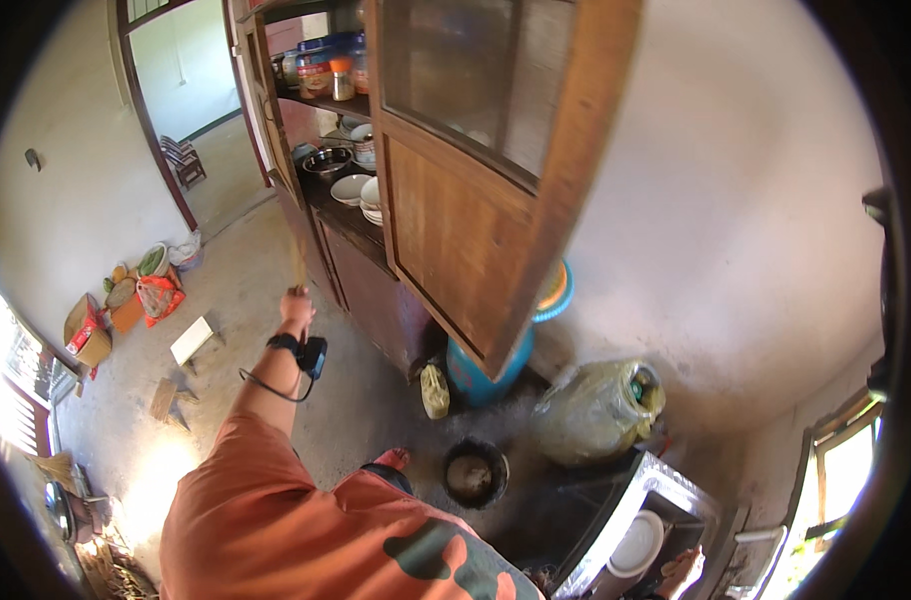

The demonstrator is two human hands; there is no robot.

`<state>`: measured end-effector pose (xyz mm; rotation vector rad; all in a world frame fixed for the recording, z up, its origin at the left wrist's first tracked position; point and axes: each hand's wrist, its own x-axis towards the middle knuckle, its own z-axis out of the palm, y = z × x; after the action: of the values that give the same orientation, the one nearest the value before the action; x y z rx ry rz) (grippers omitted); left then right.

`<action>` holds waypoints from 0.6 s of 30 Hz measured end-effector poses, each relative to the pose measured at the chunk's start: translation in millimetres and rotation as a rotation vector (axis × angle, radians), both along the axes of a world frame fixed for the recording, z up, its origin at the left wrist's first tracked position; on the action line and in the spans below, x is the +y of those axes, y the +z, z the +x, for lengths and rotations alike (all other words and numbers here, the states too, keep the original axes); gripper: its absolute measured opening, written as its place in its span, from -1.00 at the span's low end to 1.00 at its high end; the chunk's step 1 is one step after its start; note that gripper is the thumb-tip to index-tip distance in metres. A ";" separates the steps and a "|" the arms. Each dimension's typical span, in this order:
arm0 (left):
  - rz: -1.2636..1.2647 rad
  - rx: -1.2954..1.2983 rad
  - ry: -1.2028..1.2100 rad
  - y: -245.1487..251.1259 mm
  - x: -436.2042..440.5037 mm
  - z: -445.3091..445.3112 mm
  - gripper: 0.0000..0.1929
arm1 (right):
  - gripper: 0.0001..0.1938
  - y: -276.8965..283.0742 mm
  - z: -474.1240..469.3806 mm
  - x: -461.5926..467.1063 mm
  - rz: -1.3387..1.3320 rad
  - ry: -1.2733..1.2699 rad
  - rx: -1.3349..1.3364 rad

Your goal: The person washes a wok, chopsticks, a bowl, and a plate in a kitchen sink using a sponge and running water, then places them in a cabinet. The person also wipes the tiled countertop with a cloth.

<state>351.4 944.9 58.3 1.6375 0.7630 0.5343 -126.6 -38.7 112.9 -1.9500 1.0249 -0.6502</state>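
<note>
My left hand [297, 309] reaches forward, wrapped around thin wooden sticks [298, 262] that look like chopsticks; they are blurred. A dark strap with a small black device and cable is on that wrist. Ahead stands a wooden cupboard [358, 289], its mesh-and-panel door [459, 232] swung wide on the right. On its shelf are white bowls [350, 190] and a metal basin [328, 159]. My right hand [682, 571] shows at the lower right edge, by the sink [673, 487], near a round white dish [635, 544]. Whether it holds anything is unclear.
A black bucket [476, 472] is on the floor near my foot. Beyond it are a blue barrel [493, 371] and a stuffed plastic bag [602, 412]. Two small stools [193, 341] and baskets with bags [155, 296] are at left. A doorway [200, 135] opens at the back.
</note>
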 end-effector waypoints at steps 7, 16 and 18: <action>0.302 -0.095 -0.086 60.9 14.2 168.8 -0.76 | -0.77 87.9 71.0 162.3 -0.649 0.002 0.690; 0.663 -0.059 -0.112 79.4 62.9 293.8 -0.76 | -0.84 70.2 129.6 252.1 -1.160 0.022 1.120; 0.654 0.020 -0.116 71.3 68.9 313.0 -0.74 | -0.81 73.9 133.9 258.0 -1.069 0.049 1.089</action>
<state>664.4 1013.9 129.5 2.2754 0.5250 0.7333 7.2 219.2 186.8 -3.4359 1.3604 0.0279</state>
